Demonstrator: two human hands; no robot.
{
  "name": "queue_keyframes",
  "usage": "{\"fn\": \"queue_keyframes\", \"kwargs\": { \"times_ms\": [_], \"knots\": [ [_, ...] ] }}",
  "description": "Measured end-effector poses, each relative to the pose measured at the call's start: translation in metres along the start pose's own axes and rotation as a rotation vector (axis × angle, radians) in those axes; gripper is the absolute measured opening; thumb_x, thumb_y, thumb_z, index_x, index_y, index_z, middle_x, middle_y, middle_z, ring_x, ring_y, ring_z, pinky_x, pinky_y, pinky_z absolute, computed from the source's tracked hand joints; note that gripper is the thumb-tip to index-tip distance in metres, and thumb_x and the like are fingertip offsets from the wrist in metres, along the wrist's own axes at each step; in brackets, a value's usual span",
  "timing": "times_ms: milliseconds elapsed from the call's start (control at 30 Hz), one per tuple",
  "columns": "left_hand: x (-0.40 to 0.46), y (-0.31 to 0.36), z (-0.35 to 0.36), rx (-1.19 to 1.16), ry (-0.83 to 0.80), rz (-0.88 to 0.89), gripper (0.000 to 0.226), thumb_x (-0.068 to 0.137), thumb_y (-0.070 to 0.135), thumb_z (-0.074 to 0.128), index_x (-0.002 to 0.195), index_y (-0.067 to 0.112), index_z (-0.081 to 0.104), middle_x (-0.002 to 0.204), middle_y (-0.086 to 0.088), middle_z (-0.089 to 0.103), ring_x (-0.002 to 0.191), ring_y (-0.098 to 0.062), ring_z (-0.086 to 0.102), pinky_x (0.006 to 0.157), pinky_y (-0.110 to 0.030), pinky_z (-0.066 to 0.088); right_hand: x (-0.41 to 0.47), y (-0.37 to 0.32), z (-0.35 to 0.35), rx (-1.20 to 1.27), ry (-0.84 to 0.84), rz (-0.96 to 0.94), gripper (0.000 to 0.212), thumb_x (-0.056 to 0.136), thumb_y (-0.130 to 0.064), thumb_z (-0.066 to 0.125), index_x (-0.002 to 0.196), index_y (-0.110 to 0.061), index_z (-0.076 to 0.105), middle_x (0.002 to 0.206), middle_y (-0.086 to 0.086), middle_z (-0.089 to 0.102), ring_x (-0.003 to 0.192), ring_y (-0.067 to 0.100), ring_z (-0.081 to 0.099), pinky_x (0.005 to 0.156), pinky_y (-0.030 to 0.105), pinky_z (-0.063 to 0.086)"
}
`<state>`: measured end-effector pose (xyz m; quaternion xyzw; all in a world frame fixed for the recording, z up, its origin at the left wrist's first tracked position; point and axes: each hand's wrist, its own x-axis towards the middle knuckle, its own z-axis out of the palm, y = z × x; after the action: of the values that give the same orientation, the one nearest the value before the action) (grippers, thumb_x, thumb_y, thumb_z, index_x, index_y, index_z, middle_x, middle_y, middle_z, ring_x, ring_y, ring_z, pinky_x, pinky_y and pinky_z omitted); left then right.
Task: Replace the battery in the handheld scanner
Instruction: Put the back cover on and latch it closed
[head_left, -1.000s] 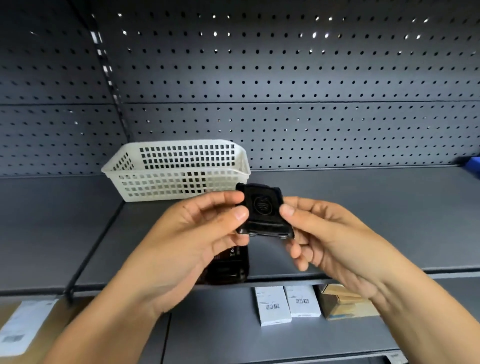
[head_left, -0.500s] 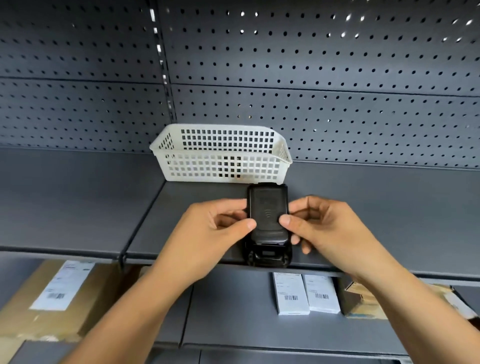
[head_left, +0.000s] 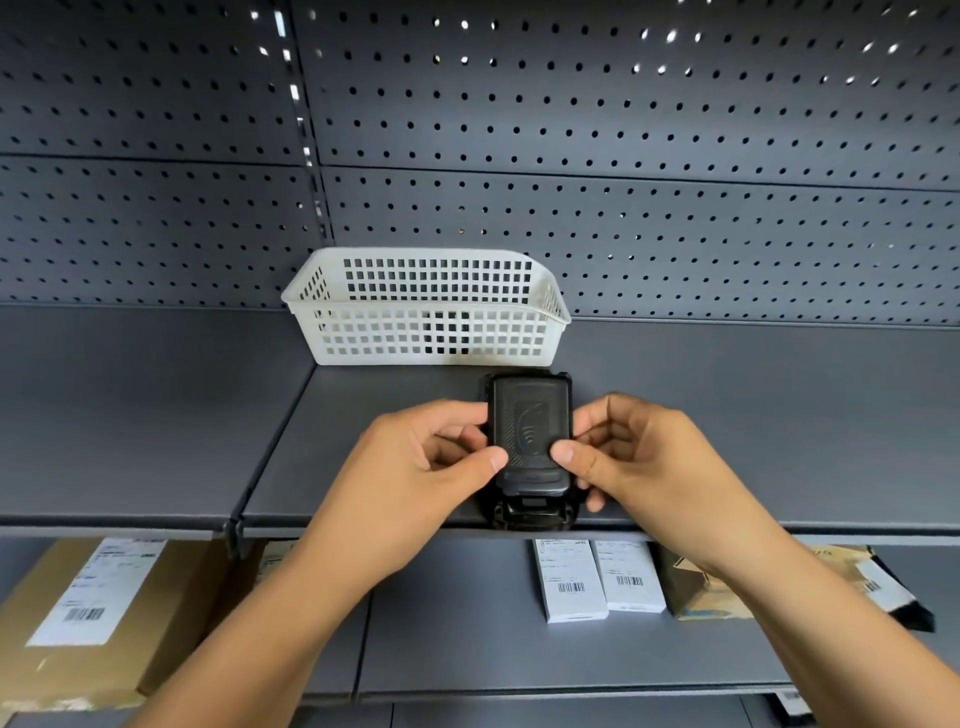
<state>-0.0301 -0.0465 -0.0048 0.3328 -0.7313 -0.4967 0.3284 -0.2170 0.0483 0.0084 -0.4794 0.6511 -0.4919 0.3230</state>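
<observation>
The setting is a grey metal shelving bay with a perforated pegboard back (head_left: 623, 130); a white plastic lattice basket (head_left: 426, 332) stands on the upper shelf (head_left: 156, 405), and labelled cartons lie on the shelf below. A second ago the battery pack was held clear of the device, tilted between the fingertips; it now lies flat and square against the back of the handheld scanner (head_left: 527, 512), which is held above the shelf's front edge, just in front of the basket. The left hand (head_left: 415, 467) and the right hand (head_left: 631, 457) each pinch a long side of the battery pack (head_left: 530, 431), thumbs pressing near its lower corners. This indicates, as a judgement, that insertion is under way and latching remains; whether it is fully seated cannot be told. The pack is a matte black rounded rectangle with a stippled surface and an embossed wave emblem; the scanner's lower end appears rubbery and ribbed.
</observation>
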Motion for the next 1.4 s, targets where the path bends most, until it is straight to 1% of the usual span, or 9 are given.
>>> {"fn": "queue_keyframes", "kwargs": {
  "times_ms": [233,500,633,800,1000,1100,1167,1233,1400],
  "knots": [
    [-0.001,-0.006,0.000,0.038,-0.010,-0.025,0.025,0.080,0.022,0.077,0.104,0.027,0.073,0.085,0.002,0.073,0.074,-0.023,0.069,0.076,-0.036,0.058,-0.003,-0.001,0.003,-0.028,0.010,0.017,0.009,0.082,-0.015,0.072,0.087,-0.012,0.065,0.071,0.002,0.063,0.050,0.012,0.056,0.052,0.019,0.051],
    [-0.003,-0.004,-0.002,0.191,-0.014,-0.028,0.046,0.081,0.029,0.076,0.124,0.035,0.062,0.097,0.014,0.069,0.078,-0.005,0.068,0.069,-0.010,0.051,-0.004,0.000,0.004,-0.161,0.055,0.039,0.011,0.081,-0.022,0.074,0.087,-0.019,0.066,0.074,-0.001,0.067,0.047,0.014,0.059,0.058,0.023,0.053],
    [-0.004,0.001,-0.003,0.247,-0.041,-0.002,0.051,0.083,0.032,0.073,0.130,0.040,0.057,0.108,0.020,0.063,0.085,-0.001,0.066,0.073,-0.009,0.050,-0.003,0.000,0.005,-0.204,0.073,0.060,0.013,0.080,-0.024,0.075,0.088,-0.022,0.065,0.074,-0.002,0.068,0.046,0.011,0.061,0.056,0.018,0.052],
    [-0.005,0.004,-0.004,0.307,-0.075,0.039,0.039,0.084,0.033,0.072,0.123,0.035,0.065,0.111,0.024,0.060,0.088,0.004,0.065,0.079,-0.009,0.050,-0.001,0.002,0.004,-0.250,0.070,0.092,0.022,0.079,-0.027,0.076,0.097,-0.022,0.064,0.076,-0.003,0.068,0.047,0.011,0.063,0.060,0.024,0.054],
    [-0.001,0.006,-0.005,0.399,-0.108,0.100,0.027,0.084,0.030,0.071,0.112,0.029,0.073,0.114,0.023,0.060,0.078,-0.003,0.065,0.072,-0.011,0.050,0.001,0.004,0.002,-0.257,0.043,0.091,0.030,0.078,-0.027,0.076,0.106,-0.029,0.065,0.084,-0.005,0.064,0.048,0.013,0.065,0.069,0.035,0.061],
    [0.004,0.006,-0.007,0.440,-0.107,0.122,0.023,0.084,0.039,0.069,0.105,0.032,0.074,0.121,0.025,0.059,0.078,-0.004,0.067,0.075,-0.019,0.054,0.002,0.003,0.000,-0.300,-0.005,0.087,0.044,0.080,-0.028,0.074,0.122,-0.035,0.062,0.091,-0.006,0.064,0.051,0.013,0.068,0.069,0.029,0.060],
    [0.009,0.005,-0.007,0.483,-0.095,0.149,0.019,0.083,0.044,0.068,0.098,0.035,0.074,0.121,0.025,0.061,0.081,-0.003,0.067,0.076,-0.022,0.053,0.003,0.000,-0.002,-0.313,-0.021,0.074,0.042,0.080,-0.028,0.074,0.121,-0.034,0.064,0.094,-0.004,0.064,0.049,0.008,0.067,0.059,0.019,0.055],
    [0.015,0.005,-0.007,0.509,-0.066,0.180,0.013,0.082,0.042,0.070,0.090,0.033,0.073,0.112,0.022,0.067,0.087,0.003,0.064,0.073,-0.012,0.047,0.006,-0.002,-0.005,-0.364,-0.016,0.039,0.034,0.081,-0.031,0.073,0.115,-0.035,0.067,0.091,-0.004,0.065,0.044,0.003,0.061,0.052,0.015,0.052],
    [0.024,0.001,-0.003,0.518,-0.008,0.250,0.005,0.084,0.033,0.071,0.082,0.030,0.074,0.085,0.012,0.070,0.077,-0.010,0.064,0.066,-0.018,0.047,0.017,0.005,-0.004,-0.532,0.097,-0.082,0.016,0.081,-0.037,0.072,0.096,-0.033,0.073,0.079,-0.013,0.069,0.069,0.005,0.061,0.064,0.019,0.050]
  ]
}}
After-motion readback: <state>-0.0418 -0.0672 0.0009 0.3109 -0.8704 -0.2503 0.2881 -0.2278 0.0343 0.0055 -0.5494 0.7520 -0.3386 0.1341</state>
